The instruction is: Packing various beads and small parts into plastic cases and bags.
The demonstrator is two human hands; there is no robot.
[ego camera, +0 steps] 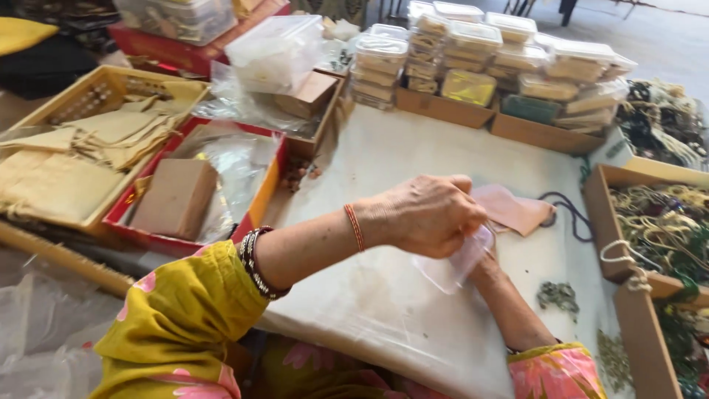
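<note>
Clenched over a small clear plastic pouch (456, 264), our left hand (425, 214) pins its upper edge, fingers curled tight, while the pouch hangs out just below the knuckles. Our right hand (487, 267) sits beneath and behind it, mostly hidden, so we cannot tell its grip. Just beyond our fist a pink cloth piece (511, 209) lies flat on the white table cover (399, 155), touching a dark cord (569, 210). We see bare cover toward the far side, up to the stacked clear boxes (473, 52). A red tray (188, 192) borders the left, and a cardboard box of beads (665, 229) crowds the right.
</note>
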